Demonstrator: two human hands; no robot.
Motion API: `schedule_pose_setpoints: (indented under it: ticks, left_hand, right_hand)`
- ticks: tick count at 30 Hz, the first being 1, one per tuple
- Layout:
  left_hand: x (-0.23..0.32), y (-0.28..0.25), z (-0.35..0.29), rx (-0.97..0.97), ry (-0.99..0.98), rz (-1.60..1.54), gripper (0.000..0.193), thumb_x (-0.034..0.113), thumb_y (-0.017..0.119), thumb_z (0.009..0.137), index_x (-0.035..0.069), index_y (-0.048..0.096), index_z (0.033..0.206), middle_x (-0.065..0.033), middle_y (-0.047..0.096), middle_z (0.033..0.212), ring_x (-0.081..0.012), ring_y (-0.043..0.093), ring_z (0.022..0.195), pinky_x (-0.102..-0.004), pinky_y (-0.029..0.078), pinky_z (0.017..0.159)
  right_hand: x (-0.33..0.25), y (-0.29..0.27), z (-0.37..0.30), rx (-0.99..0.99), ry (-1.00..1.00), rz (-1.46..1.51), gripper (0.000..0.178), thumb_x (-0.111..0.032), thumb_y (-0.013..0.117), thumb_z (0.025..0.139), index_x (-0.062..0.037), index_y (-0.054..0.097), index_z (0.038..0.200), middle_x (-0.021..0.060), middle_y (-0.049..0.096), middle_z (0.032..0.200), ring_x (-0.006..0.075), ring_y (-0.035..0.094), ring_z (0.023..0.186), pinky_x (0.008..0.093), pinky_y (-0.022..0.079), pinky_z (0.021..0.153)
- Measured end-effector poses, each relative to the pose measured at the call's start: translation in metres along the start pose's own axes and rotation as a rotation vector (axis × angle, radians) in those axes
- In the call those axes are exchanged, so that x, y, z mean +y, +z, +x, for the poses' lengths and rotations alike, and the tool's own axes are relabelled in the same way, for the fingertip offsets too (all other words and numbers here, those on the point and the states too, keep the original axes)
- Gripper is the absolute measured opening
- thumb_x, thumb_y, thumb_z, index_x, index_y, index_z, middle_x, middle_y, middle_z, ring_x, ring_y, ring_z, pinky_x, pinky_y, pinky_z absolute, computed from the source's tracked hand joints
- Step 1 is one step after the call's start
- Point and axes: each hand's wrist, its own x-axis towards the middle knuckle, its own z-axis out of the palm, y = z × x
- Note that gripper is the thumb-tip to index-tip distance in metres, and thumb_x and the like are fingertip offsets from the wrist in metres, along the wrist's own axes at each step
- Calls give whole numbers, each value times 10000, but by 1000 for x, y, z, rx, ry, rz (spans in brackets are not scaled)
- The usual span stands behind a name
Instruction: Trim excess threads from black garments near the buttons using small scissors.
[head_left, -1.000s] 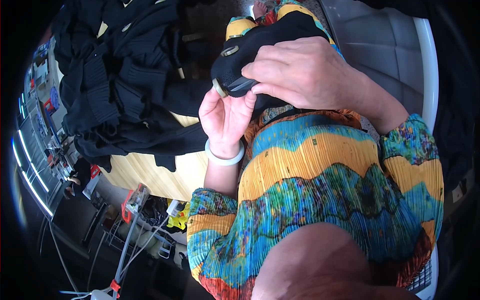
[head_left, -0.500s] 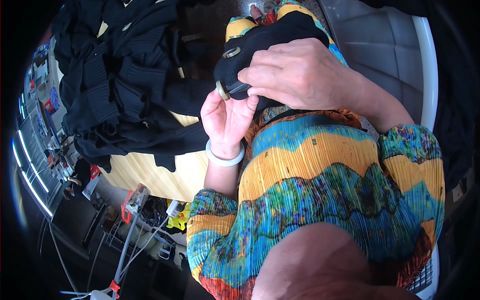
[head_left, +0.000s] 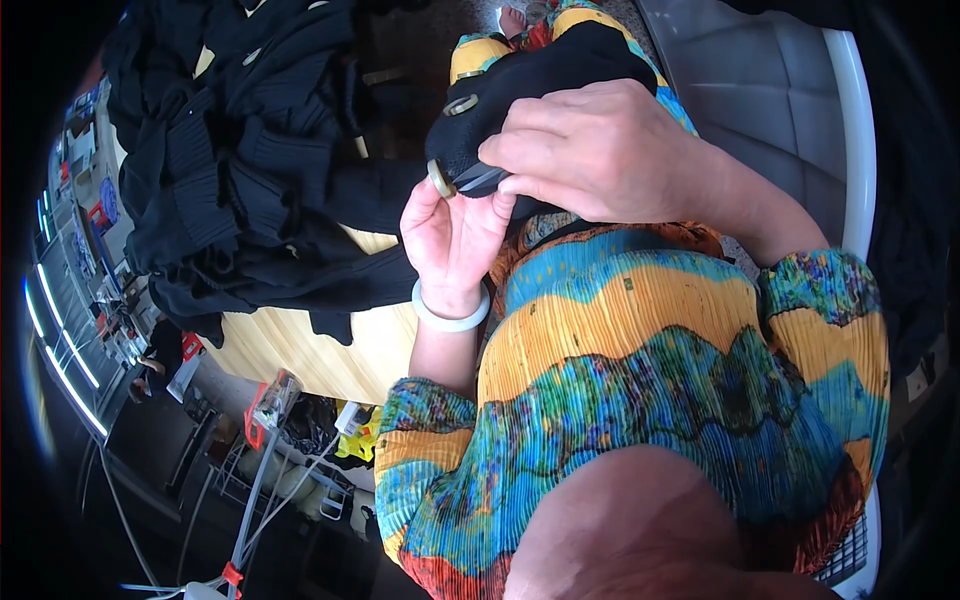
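Note:
A black knit garment (head_left: pixel 590 60) lies over my lap, with several greenish-gold buttons along its edge. My left hand (head_left: pixel 455 235), wearing a pale bangle (head_left: pixel 450 318), pinches the garment's edge near one round button (head_left: pixel 440 178), which stands up by my thumb and fingertips. Held in my right hand (head_left: pixel 595 150) is what looks like a pair of thread snips (head_left: pixel 480 180); its slim grey blades point left at the base of that button. The handle is hidden inside my fingers. A second button (head_left: pixel 461 105) sits farther up the edge.
To the left, a heap of black knit garments (head_left: pixel 230 180) covers much of a light wooden table (head_left: pixel 310 350). On the right stands a grey container with a white rim (head_left: pixel 855 150). A metal stand with cables (head_left: pixel 250 490) is at the lower left.
The blades have come into clearer view, with their tips nearer the button. The button and my left fingers have shifted slightly left and up.

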Motion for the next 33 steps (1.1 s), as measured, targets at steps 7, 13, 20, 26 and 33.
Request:
schedule_pose_setpoints:
  ticks: [7, 13, 20, 26, 33]
  left_hand:
    - [-1, 1, 2, 32, 8, -27, 348, 136, 414, 830, 10, 460, 1151, -152, 501, 1155, -286, 475, 1071, -437, 409, 879]
    - [0, 0, 2, 40, -12, -31, 346, 134, 412, 831, 14, 463, 1151, -148, 507, 1148, -283, 482, 1062, -436, 413, 871]
    - [0, 0, 3, 40, 2, -18, 347, 131, 408, 831, 12, 462, 1153, -153, 508, 1144, -283, 482, 1063, -445, 418, 867]
    - [0, 2, 4, 5, -17, -48, 348, 128, 422, 829, 6, 459, 1153, -158, 502, 1147, -292, 471, 1078, -452, 424, 860]
    - [9, 6, 4, 49, 9, 34, 364, 157, 440, 837, 25, 430, 1177, -137, 466, 1187, -278, 463, 1077, -441, 433, 855]
  right_hand:
    - [-2, 0, 1, -37, -5, -69, 231, -115, 613, 638, -62, 568, 859, 24, 522, 728, 146, 544, 598, 244, 421, 501]
    - [0, 5, -1, 27, -28, -70, 221, -110, 611, 636, -66, 570, 849, 17, 526, 725, 138, 542, 596, 246, 421, 487]
    - [0, 6, -1, -1, -12, -86, 197, -107, 613, 648, -62, 576, 837, 26, 535, 710, 147, 553, 600, 243, 431, 490]
    - [2, 8, -1, 179, 39, -31, 118, -135, 589, 673, -81, 502, 731, 18, 496, 659, 169, 550, 585, 266, 428, 479]
    - [3, 10, -3, 198, 242, 215, 261, -125, 667, 669, -49, 561, 896, 64, 557, 760, 202, 570, 603, 249, 459, 522]
